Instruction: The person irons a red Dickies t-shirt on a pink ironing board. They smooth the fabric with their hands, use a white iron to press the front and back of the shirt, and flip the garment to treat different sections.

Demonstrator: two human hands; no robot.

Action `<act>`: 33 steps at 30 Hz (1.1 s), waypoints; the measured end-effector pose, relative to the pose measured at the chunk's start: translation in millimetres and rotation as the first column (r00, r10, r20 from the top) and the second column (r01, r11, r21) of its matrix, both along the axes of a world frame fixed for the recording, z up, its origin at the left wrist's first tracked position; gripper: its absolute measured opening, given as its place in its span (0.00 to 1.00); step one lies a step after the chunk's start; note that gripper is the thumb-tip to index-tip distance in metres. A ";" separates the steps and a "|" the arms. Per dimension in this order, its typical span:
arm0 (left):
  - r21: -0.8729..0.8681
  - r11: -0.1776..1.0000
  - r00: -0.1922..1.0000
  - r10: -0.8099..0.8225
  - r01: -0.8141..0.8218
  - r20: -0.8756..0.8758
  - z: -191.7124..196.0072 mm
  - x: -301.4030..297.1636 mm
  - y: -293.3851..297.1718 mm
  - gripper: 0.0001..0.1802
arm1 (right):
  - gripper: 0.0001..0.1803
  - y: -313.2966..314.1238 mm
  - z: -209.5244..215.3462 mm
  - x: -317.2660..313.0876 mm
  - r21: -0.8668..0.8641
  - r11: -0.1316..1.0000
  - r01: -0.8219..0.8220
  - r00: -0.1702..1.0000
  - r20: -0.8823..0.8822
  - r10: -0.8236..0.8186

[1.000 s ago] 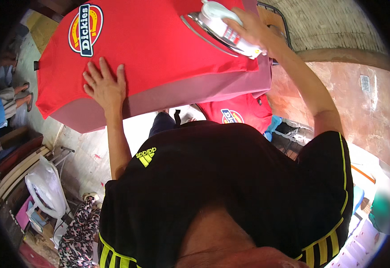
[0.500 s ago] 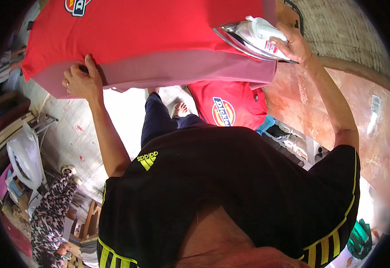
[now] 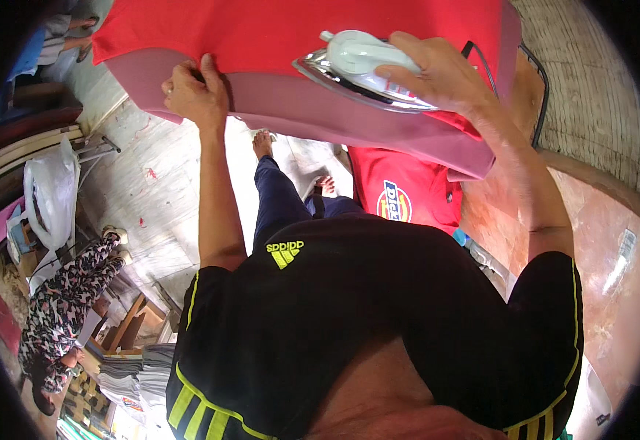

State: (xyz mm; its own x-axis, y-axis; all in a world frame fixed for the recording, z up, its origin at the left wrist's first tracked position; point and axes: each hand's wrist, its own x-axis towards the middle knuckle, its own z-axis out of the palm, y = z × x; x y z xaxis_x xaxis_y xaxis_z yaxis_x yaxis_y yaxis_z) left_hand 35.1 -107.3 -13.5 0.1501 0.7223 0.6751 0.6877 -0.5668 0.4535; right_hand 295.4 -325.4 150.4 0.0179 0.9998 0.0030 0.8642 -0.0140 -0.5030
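A red shirt [image 3: 261, 33] lies spread over a mauve-covered ironing board [image 3: 268, 99], with its near edge short of the board's edge. My right hand [image 3: 437, 73] is wrapped round the handle of a white iron [image 3: 367, 62]. The iron's shiny soleplate rests near the shirt's near edge, its tip pointing left. At the left, my left hand [image 3: 199, 92] has its fingers curled, thumb and forefinger at the shirt's hem. Its lower fingers are bent over the board's near edge.
Another red garment [image 3: 415, 187] with a printed emblem lies below the board's right end. A dark cord [image 3: 485, 66] runs behind my right wrist. A person in patterned clothes [image 3: 63, 301] is at lower left, near a white plastic bag [image 3: 50, 194] and stacked folded cloth [image 3: 133, 374].
The iron has moved left along the shirt relative to the board, in my right hand. My left hand stays by the hem. The whole view has shifted, with the board's left part cut closer.
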 end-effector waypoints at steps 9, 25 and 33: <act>-0.350 0.907 0.970 -0.190 0.234 0.154 20.6 -19.9 11.0 0.16 | 0.26 92.5 -4.1 -76.4 -0.038 0.998 0.053 0.997 0.055 -0.051; -0.500 0.805 0.935 -0.178 0.318 0.308 5.0 -107.6 317.2 0.24 | 0.17 86.5 -3.8 -105.5 -0.061 0.961 0.270 0.960 -0.056 -0.273; -0.582 0.592 0.800 -0.196 0.557 0.567 -10.2 -103.4 339.2 0.16 | 0.20 134.7 6.0 -114.4 -0.192 0.930 0.313 0.919 -0.184 -0.348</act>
State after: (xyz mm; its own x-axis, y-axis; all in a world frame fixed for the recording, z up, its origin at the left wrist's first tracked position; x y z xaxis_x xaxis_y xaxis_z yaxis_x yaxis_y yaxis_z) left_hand -68.2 231.9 -23.7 0.3728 0.9261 0.0582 0.1334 -0.1155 0.9843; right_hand 181.1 -190.7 156.3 0.3303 0.9241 -0.1924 0.6704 -0.3732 -0.6414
